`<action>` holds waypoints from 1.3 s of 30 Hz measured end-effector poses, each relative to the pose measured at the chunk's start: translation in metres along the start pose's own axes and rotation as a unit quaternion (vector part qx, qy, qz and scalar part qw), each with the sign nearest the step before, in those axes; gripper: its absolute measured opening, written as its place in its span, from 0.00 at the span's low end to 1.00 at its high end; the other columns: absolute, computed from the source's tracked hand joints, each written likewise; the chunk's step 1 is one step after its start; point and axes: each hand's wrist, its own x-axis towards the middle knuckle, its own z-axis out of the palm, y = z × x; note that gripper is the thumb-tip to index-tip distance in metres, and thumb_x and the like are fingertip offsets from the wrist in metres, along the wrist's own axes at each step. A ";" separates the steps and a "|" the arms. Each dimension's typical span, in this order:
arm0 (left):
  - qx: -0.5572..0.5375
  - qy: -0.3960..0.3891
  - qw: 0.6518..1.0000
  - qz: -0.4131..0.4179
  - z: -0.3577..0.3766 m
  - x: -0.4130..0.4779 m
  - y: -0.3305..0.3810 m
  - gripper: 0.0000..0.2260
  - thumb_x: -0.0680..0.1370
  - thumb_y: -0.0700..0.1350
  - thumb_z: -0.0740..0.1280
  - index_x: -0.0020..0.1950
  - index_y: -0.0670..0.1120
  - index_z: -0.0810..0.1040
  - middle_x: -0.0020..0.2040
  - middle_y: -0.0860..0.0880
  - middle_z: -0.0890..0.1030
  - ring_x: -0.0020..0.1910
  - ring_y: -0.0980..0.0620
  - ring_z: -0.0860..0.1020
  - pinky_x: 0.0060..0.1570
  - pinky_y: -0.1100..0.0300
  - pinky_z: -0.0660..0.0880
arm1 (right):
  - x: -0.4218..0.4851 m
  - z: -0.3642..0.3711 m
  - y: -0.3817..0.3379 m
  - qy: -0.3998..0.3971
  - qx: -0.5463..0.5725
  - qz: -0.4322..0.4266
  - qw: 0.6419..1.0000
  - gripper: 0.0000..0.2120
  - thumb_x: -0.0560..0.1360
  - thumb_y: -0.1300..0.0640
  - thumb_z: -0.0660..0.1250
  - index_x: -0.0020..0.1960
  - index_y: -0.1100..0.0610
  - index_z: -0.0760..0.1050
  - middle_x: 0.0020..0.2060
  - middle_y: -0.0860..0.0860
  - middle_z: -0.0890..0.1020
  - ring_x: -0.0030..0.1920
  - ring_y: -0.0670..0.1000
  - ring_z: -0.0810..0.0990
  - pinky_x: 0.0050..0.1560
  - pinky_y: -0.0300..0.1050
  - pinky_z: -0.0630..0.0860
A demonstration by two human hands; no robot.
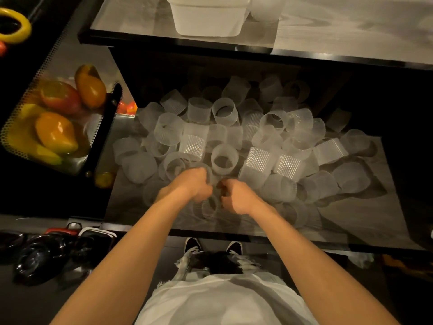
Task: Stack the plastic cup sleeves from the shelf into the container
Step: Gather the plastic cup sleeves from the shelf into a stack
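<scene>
Several translucent ribbed plastic cup sleeves [225, 158] lie in a loose heap on the lower shelf [351, 221]. Near the shelf's front, my left hand [192, 184] and my right hand [236, 195] sit close together with curled fingers. Both grip translucent sleeves [209, 207] between and beneath them; how the sleeves fit together is hard to tell. A white plastic container [208, 17] stands on the upper shelf [328, 24], far above the hands.
A mesh basket [14, 141] of orange and red fruit hangs at the left. Dark objects [39, 256] lie on the floor at lower left. The upper shelf's black front edge [234, 46] overhangs the back of the sleeve heap.
</scene>
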 end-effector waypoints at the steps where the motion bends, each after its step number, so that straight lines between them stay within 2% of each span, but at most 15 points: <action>1: 0.009 0.000 1.000 -0.007 0.005 -0.003 -0.003 0.15 0.81 0.47 0.63 0.65 0.43 0.75 0.60 0.43 0.80 0.59 0.44 0.79 0.57 0.51 0.77 | 0.000 0.002 0.001 -0.010 0.002 0.002 1.000 0.18 0.72 0.55 0.65 0.60 0.58 0.76 0.53 0.57 0.83 0.53 0.59 0.82 0.54 0.56 0.81; 3: 0.019 -0.017 0.999 -0.026 0.014 -0.006 -0.009 0.18 0.81 0.50 0.64 0.69 0.44 0.73 0.65 0.43 0.77 0.62 0.42 0.77 0.62 0.48 0.75 | 0.002 0.007 0.002 -0.032 0.003 0.006 0.999 0.20 0.73 0.57 0.66 0.65 0.57 0.75 0.56 0.57 0.82 0.56 0.58 0.81 0.57 0.53 0.80; 7: -0.002 -0.028 0.999 -0.032 0.023 -0.010 -0.017 0.17 0.80 0.50 0.64 0.67 0.45 0.72 0.62 0.43 0.77 0.60 0.42 0.77 0.63 0.45 0.76 | 0.005 0.015 0.004 -0.030 0.026 -0.001 0.999 0.18 0.74 0.57 0.66 0.64 0.57 0.76 0.55 0.56 0.83 0.57 0.57 0.82 0.58 0.51 0.80; 12: -0.133 -0.033 0.990 -0.037 0.022 -0.017 -0.016 0.16 0.78 0.52 0.67 0.62 0.46 0.74 0.57 0.46 0.80 0.50 0.47 0.83 0.56 0.46 0.81 | 0.002 0.003 0.000 0.035 0.035 0.022 0.999 0.09 0.76 0.57 0.65 0.53 0.58 0.81 0.45 0.55 0.85 0.48 0.59 0.83 0.51 0.55 0.82; 14: -0.181 -0.032 0.982 -0.042 0.011 -0.017 -0.009 0.17 0.79 0.51 0.67 0.65 0.44 0.73 0.58 0.47 0.81 0.47 0.50 0.85 0.55 0.47 0.82 | 0.000 -0.015 -0.007 0.059 0.011 0.022 0.998 0.08 0.77 0.57 0.63 0.49 0.57 0.81 0.42 0.55 0.85 0.45 0.58 0.83 0.48 0.55 0.82; 17: -0.206 0.031 0.978 -0.015 -0.016 -0.014 0.011 0.16 0.81 0.50 0.67 0.64 0.42 0.75 0.52 0.44 0.84 0.46 0.50 0.85 0.54 0.51 0.81 | -0.002 -0.052 -0.016 0.141 0.013 0.014 0.990 0.10 0.79 0.57 0.61 0.48 0.53 0.82 0.39 0.51 0.85 0.42 0.55 0.83 0.46 0.50 0.81; 20: -0.285 0.107 0.952 0.017 -0.034 -0.009 0.025 0.16 0.79 0.45 0.68 0.66 0.42 0.74 0.48 0.45 0.85 0.48 0.47 0.85 0.52 0.51 0.80 | 0.002 -0.076 -0.016 0.216 0.021 0.004 0.976 0.11 0.81 0.58 0.60 0.53 0.55 0.82 0.43 0.51 0.85 0.46 0.54 0.82 0.47 0.48 0.78; 24: -0.329 0.183 0.926 0.030 -0.036 0.003 0.027 0.20 0.78 0.42 0.67 0.70 0.41 0.74 0.54 0.48 0.81 0.50 0.53 0.81 0.50 0.58 0.78 | 0.008 -0.082 -0.017 0.220 0.035 0.001 0.975 0.17 0.81 0.61 0.59 0.68 0.59 0.75 0.56 0.55 0.82 0.53 0.55 0.81 0.49 0.45 0.74; 26: -0.333 0.186 0.924 0.023 -0.032 0.009 0.029 0.19 0.79 0.41 0.67 0.70 0.41 0.74 0.57 0.47 0.80 0.52 0.51 0.80 0.54 0.55 0.79 | 0.011 -0.081 -0.018 0.221 0.018 0.005 0.975 0.15 0.80 0.62 0.59 0.64 0.62 0.76 0.55 0.57 0.81 0.52 0.56 0.80 0.51 0.51 0.78; 28: -0.321 0.176 0.930 0.016 -0.027 0.015 0.032 0.17 0.78 0.41 0.67 0.66 0.41 0.76 0.57 0.47 0.81 0.56 0.47 0.80 0.58 0.51 0.79 | 0.015 -0.079 -0.017 0.218 0.001 0.010 0.976 0.10 0.78 0.63 0.59 0.53 0.62 0.78 0.47 0.56 0.80 0.47 0.58 0.79 0.46 0.52 0.78; 29: -0.314 0.173 0.933 0.013 -0.025 0.016 0.033 0.12 0.78 0.41 0.68 0.61 0.42 0.77 0.52 0.48 0.81 0.56 0.47 0.80 0.58 0.50 0.79 | 0.018 -0.078 -0.016 0.218 -0.007 0.015 0.976 0.07 0.76 0.64 0.59 0.44 0.61 0.76 0.40 0.55 0.78 0.42 0.57 0.78 0.38 0.49 0.74; 31: -0.299 0.175 0.938 0.010 -0.023 0.017 0.034 0.06 0.77 0.40 0.68 0.54 0.47 0.78 0.43 0.53 0.80 0.53 0.47 0.81 0.57 0.51 0.79 | 0.019 -0.078 -0.018 0.219 -0.014 0.023 0.975 0.12 0.75 0.65 0.60 0.34 0.57 0.66 0.31 0.52 0.70 0.33 0.53 0.70 0.29 0.45 0.62; 33: -0.296 0.184 0.937 0.007 -0.023 0.020 0.033 0.08 0.76 0.40 0.68 0.55 0.46 0.81 0.43 0.51 0.82 0.50 0.46 0.82 0.55 0.51 0.80 | 0.018 -0.080 -0.019 0.213 -0.015 0.026 0.977 0.14 0.74 0.65 0.60 0.32 0.57 0.62 0.29 0.51 0.67 0.30 0.51 0.66 0.28 0.45 0.58; 35: -0.286 0.193 0.939 -0.008 -0.025 0.023 0.029 0.12 0.74 0.42 0.68 0.57 0.45 0.82 0.43 0.48 0.83 0.47 0.46 0.82 0.50 0.53 0.80 | 0.018 -0.083 -0.018 0.201 -0.015 0.031 0.979 0.14 0.74 0.65 0.60 0.32 0.57 0.63 0.28 0.52 0.68 0.30 0.51 0.66 0.27 0.46 0.59; 39: -0.230 0.172 0.958 -0.016 -0.028 0.026 0.027 0.04 0.73 0.43 0.67 0.43 0.43 0.80 0.32 0.50 0.76 0.37 0.46 0.77 0.39 0.55 0.76 | 0.020 -0.084 -0.018 0.166 -0.040 0.049 0.984 0.13 0.77 0.62 0.61 0.34 0.58 0.67 0.32 0.53 0.73 0.36 0.55 0.73 0.31 0.46 0.64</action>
